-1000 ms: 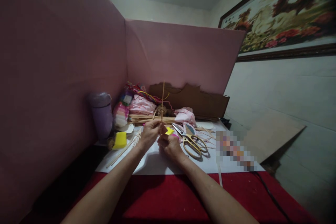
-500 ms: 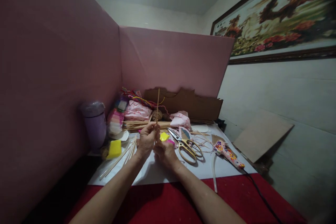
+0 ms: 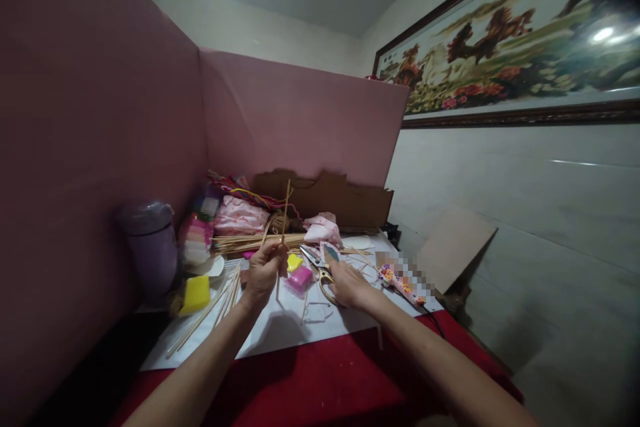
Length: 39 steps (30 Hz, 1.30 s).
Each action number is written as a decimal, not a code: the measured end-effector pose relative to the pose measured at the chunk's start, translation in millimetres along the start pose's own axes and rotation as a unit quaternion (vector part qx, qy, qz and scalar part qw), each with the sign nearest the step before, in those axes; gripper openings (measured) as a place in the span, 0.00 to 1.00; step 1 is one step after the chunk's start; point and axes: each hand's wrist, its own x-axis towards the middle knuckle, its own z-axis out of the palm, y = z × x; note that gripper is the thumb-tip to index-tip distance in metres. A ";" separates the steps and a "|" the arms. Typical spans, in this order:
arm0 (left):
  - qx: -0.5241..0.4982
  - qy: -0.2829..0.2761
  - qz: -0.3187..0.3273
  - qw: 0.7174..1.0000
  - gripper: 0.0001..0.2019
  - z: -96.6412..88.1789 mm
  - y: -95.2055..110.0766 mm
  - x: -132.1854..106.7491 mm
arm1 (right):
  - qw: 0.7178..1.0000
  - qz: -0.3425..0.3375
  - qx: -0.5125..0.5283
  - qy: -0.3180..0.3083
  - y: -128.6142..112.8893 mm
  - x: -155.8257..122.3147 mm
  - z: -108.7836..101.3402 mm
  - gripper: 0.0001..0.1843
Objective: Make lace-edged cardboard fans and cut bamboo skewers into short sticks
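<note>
My left hand (image 3: 266,270) is closed around a thin wooden stick (image 3: 285,213), which stands nearly upright, its lower end showing below the fingers. To the right, my right hand (image 3: 349,282) lies over the handles of the gold-handled scissors (image 3: 313,259), fingers curled round them and partly hidden. The scissors lie on the white sheet, blades pointing up and left. Between my hands are a pink packet (image 3: 300,279) and a yellow piece (image 3: 294,262). Small thin sticks forming an outline (image 3: 318,312) lie on the sheet nearer me.
Loose sticks (image 3: 227,297) and a yellow block (image 3: 196,293) lie left, beside a purple lidded container (image 3: 151,257). A bundle of sticks (image 3: 240,243), twine (image 3: 278,221) and torn cardboard (image 3: 330,197) fill the back. A flowered glue gun (image 3: 403,285) with a cord lies right.
My right hand has left the stick and moved right onto the scissors' handles, uncovering the pink packet. The left hand still holds the stick. The view has turned to the right.
</note>
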 end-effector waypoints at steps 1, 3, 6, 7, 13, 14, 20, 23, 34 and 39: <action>-0.001 -0.001 -0.002 1.000 0.12 0.6 0.6 -0.6 | 1.000 -0.004 0.002 -0.015 7.1 -0.6 5.4 0.22; 0.000 -0.001 -0.006 1.000 0.12 1.7 1.5 -1.4 | 1.000 -0.007 0.011 -0.012 16.7 0.6 14.6 0.22; -0.007 0.005 -0.011 1.000 0.13 2.8 2.4 -2.2 | 0.998 -0.025 0.055 0.000 21.3 5.7 17.3 0.25; -0.014 0.008 -0.015 1.000 0.13 3.0 2.5 -2.4 | 0.996 -0.037 0.078 0.002 21.5 7.6 15.2 0.26; -0.042 0.004 -0.032 0.999 0.14 2.0 0.4 -3.2 | 0.964 -0.045 0.256 0.059 25.4 9.9 -6.9 0.28; -0.043 0.000 -0.033 0.999 0.14 1.6 -0.4 -3.1 | 0.952 -0.045 0.298 0.059 26.1 7.5 -11.3 0.28; -0.062 -0.020 -0.051 0.997 0.14 -1.2 0.6 -3.7 | 0.925 -0.023 0.379 -0.036 19.7 -23.6 -44.2 0.23; -0.067 -0.027 -0.075 0.995 0.13 -2.7 7.3 -6.6 | 0.945 -0.037 0.322 -0.043 13.2 -39.4 -57.5 0.22; -0.039 -0.056 -0.172 0.983 0.14 6.3 26.0 -20.8 | 0.924 -0.130 0.346 -0.093 -4.7 -37.7 -61.4 0.21; -0.025 -0.066 -0.197 0.978 0.14 4.8 25.7 -21.0 | 0.923 -0.143 0.341 -0.103 -10.6 -34.2 -64.8 0.24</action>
